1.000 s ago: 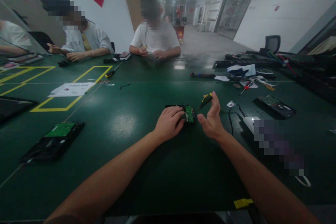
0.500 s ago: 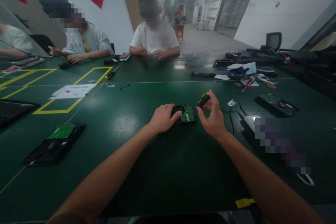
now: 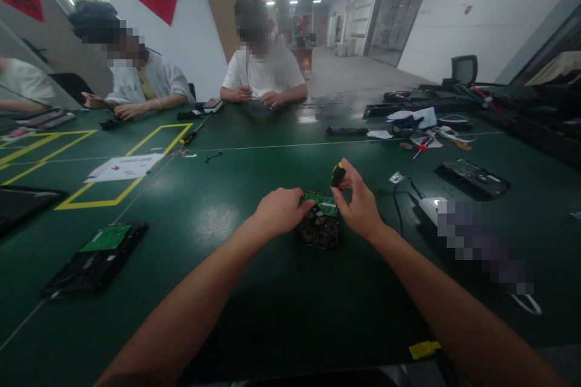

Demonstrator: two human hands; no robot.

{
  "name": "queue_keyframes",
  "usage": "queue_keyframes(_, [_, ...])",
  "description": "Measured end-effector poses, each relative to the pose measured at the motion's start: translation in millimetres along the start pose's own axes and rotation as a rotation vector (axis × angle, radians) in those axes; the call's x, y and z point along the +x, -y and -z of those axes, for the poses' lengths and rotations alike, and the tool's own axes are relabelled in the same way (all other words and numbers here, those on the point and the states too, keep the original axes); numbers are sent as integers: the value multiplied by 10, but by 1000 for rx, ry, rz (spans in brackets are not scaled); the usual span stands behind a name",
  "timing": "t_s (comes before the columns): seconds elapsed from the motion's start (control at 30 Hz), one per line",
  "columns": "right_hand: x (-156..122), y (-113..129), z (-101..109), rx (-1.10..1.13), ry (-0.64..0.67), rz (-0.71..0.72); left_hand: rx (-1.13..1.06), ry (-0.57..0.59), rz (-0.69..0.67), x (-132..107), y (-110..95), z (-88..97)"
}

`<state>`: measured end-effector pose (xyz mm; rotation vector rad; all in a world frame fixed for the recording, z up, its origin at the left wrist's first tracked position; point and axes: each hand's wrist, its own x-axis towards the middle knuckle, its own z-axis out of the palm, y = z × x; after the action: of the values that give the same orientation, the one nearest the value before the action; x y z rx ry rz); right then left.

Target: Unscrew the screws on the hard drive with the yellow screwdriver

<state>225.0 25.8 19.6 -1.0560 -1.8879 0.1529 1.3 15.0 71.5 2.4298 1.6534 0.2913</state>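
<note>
Bench layout, left to right. Far left on the green table [image 3: 227,314]: second hard drive [image 3: 95,257], green PCB up, lying flat, well apart from my hands. Behind it, a yellow tape rectangle [image 3: 124,193] with a paper sheet [image 3: 122,166] across its far edge. Two co-workers sit at the far side, hands on their own work, nowhere near mine.

Left hand [image 3: 281,211]: fingers curled over the left edge of the hard drive [image 3: 320,227], gripping it against the table. It sits at centre, between both hands, with its dark part toward me and a strip of green board [image 3: 323,198] at the far end.

Right hand [image 3: 358,205]: closed in a pinch round a screwdriver [image 3: 337,174] with a black-and-yellow handle, held over the far right corner of the hard drive. Tip is hidden behind my fingers, so I can't tell if it's seated in a screw.

Right of that: black cable [image 3: 402,205] looping on the table, near my wrist, not touching. Further right, a third hard drive [image 3: 472,174], board up, and a red-handled screwdriver [image 3: 423,146] among scraps farther back. Yellow label [image 3: 422,349] sits by my right forearm at the near edge.
</note>
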Motion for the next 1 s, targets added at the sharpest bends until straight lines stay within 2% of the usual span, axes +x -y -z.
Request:
queue_keyframes(0.07, [7,15,-4,-18,32,3,-125,-178,-73,96,-61,65])
queue_keyframes(0.17, [6,22,-19,-34,26,5,-341,-405,-298,252,-222,147])
queue_keyframes(0.27, [-4,34,-45,-55,-7,-36,-381,-522,-430,364,-385,158])
queue_keyframes(0.37, [-6,69,-61,-39,-19,-101,-345,-556,-439,428,-448,124])
queue_keyframes(0.53, [6,65,-5,11,19,-163,-418,-555,-480,515,-349,119])
queue_keyframes(0.67, [-32,-80,58,-193,185,-345,-518,-559,-442,599,-271,149])
queue_keyframes(0.8, [-69,-182,51,-153,468,-524,-529,-560,-404,642,-250,166])
queue_keyframes(0.9, [-59,-173,36,-134,509,-527,-538,-540,-406,636,-243,192])
queue_keyframes(1.0, [-44,-140,41,-101,498,-562,-528,-516,-398,625,-233,222])
